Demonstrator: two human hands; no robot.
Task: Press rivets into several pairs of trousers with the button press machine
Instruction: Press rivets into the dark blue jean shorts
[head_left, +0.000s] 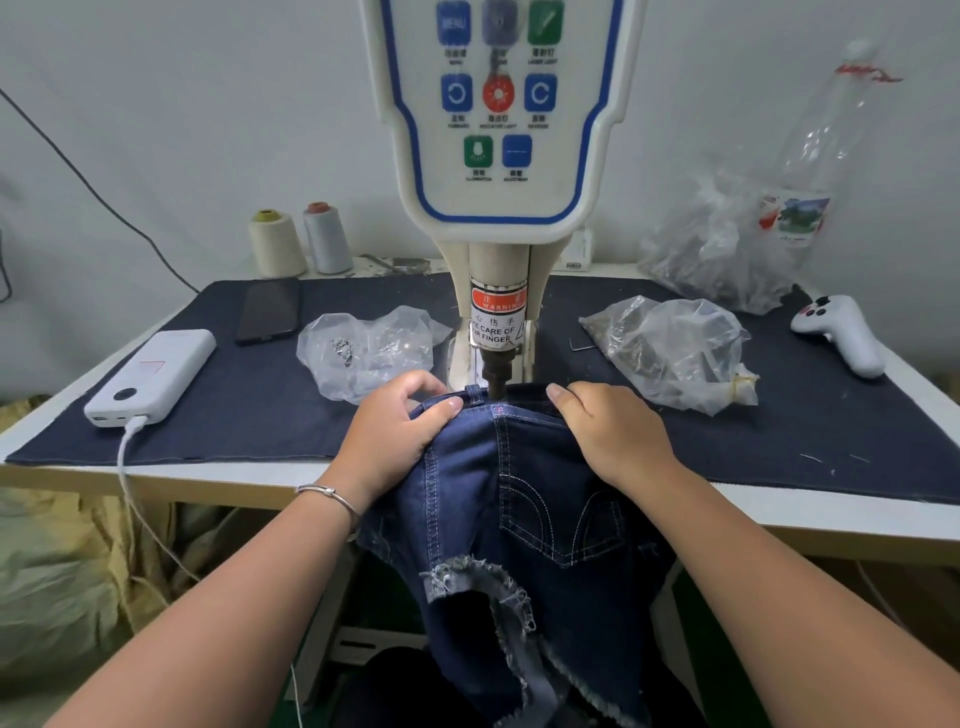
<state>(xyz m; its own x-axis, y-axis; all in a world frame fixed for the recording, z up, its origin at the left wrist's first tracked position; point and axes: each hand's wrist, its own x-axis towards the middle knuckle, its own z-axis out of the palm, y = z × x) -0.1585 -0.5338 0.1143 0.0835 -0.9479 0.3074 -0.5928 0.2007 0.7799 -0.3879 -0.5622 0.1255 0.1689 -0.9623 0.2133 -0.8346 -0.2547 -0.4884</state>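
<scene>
Denim trousers (524, 499), dark blue with pale stitching and frayed hems, hang off the near edge of the tabletop (249, 475), their waistband lying under the plunger of the button press machine (498, 156) at the middle of the scene. Both hands hold that waistband: the left hand (395, 431) sits at 9 o'clock of the plunger with its fingers curled tight round a bunch of cloth, thumb laid along the band; the right hand (613, 428) sits at 3 o'clock, fingers bent over the band's far edge and gripping it. A thin bangle (327, 493) circles the left wrist. On the machine's column a red and white label (497, 317) reads "WARNING" and, partly cut off, "CARE OF" and "FINGER". The panel above has a blue button marked "MENU"; its smaller captions are too blurred to read. Clear plastic bags (369, 348) lie at 10 and 2 o'clock of the hands.
</scene>
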